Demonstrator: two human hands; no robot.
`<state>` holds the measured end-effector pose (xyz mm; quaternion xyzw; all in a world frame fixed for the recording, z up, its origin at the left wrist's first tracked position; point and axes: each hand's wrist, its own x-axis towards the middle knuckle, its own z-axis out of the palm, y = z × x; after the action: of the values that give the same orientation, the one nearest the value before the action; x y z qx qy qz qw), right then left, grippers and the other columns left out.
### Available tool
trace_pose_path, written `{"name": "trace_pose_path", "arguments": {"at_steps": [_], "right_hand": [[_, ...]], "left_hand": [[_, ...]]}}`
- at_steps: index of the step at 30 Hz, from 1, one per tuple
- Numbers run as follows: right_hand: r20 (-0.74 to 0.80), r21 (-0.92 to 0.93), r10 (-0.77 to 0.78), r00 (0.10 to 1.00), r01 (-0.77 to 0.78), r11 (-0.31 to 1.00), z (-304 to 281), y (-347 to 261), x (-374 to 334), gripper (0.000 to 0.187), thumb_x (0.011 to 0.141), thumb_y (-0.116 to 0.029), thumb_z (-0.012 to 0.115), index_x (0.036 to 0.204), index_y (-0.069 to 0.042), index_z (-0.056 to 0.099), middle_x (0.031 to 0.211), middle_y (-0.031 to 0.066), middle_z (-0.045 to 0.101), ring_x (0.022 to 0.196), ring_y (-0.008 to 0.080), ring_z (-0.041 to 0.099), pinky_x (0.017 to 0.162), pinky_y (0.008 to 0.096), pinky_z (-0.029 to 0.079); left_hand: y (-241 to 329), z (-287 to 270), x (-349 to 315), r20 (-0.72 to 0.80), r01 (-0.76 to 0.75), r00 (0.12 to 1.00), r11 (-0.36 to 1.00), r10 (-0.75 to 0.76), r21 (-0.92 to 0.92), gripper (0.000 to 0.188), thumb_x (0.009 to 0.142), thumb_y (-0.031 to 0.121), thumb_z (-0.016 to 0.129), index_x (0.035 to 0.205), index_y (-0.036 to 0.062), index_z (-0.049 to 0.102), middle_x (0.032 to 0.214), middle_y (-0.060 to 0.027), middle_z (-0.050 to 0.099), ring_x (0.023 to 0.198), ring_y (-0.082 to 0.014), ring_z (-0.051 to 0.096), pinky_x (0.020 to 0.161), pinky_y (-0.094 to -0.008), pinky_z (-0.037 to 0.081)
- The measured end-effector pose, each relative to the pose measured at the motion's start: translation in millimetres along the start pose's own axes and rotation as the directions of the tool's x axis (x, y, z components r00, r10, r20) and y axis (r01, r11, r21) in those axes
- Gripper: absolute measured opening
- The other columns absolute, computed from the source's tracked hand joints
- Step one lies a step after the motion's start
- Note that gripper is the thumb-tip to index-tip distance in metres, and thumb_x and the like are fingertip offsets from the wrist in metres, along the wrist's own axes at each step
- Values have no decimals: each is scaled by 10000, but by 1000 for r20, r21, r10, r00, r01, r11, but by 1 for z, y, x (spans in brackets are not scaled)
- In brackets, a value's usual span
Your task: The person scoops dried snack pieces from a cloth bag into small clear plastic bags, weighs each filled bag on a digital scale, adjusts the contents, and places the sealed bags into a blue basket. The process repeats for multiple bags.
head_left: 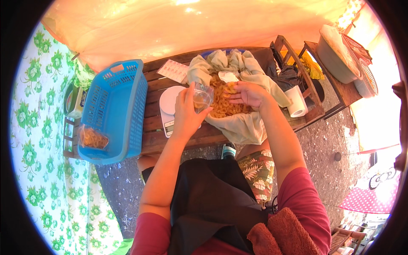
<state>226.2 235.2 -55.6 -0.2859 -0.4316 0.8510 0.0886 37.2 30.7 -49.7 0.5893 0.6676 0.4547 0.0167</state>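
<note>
My left hand (189, 106) is closed round a clear plastic bag (204, 96) with some orange pieces showing through it. Just to its right, my right hand (248, 94) is turned partly palm up, with a few curled orange snack pieces (230, 87) in its fingers. Both hands are over a heap of the same snacks (227, 111), which lies in a container lined with pale cloth (242, 129). A small white piece (228, 76) rests on the far part of the heap. Left of the heap, partly behind my left hand, is a white kitchen scale (167, 121).
A blue plastic basket (138, 102) stands on the left, with a filled clear bag (93, 138) in its near end. A pink-and-white sheet (173, 71) lies on the slatted wooden table (153, 111). At right are a paper roll (296, 102), a wooden rack (312, 91) and a grey tub (338, 59).
</note>
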Motion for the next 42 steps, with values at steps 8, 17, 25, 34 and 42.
{"name": "trace_pose_path", "arguments": {"at_steps": [8,17,25,34,42], "right_hand": [[-39,-45,-24,999,22,999,-1,2,0,291,949,-68,465,1229,-55,540,1239,22,554,1054,219,617,986,411,480],[-63,-139,-86,994,77,987,22,-9,-6,237,949,-99,556,1176,-33,573,1228,42,577,1021,166,623,934,359,528],[24,-658,-218,976,179,731,116,-62,-16,277,924,-107,600,1178,4,600,1121,71,617,980,143,626,803,293,572],[-109,-905,-260,959,12,424,91,-61,0,231,871,-68,591,1065,53,622,846,117,669,742,175,670,655,294,553],[-11,-936,-686,728,-249,-249,2,30,29,195,842,-66,556,1003,-9,651,851,188,674,798,368,657,739,427,538]], "left_hand": [[-1,2,1,4,7,1000,1000,-7,-6,893,692,203,831,1422,16,351,1249,-217,463,1152,-397,463,958,-461,405],[4,2,-1,67,-15,998,997,10,77,889,709,187,821,1438,36,336,1272,-198,447,1184,-377,449,980,-451,398],[4,8,10,-17,-25,1000,999,26,46,897,696,228,824,1432,44,345,1251,-195,459,1148,-381,464,961,-475,391],[3,-6,13,-63,30,998,999,-32,-33,882,716,225,820,1426,18,340,1272,-212,437,1181,-385,444,971,-448,407],[-2,-7,10,-96,34,995,997,-40,-66,887,713,223,824,1428,17,342,1276,-218,448,1178,-393,449,974,-465,398]]}}
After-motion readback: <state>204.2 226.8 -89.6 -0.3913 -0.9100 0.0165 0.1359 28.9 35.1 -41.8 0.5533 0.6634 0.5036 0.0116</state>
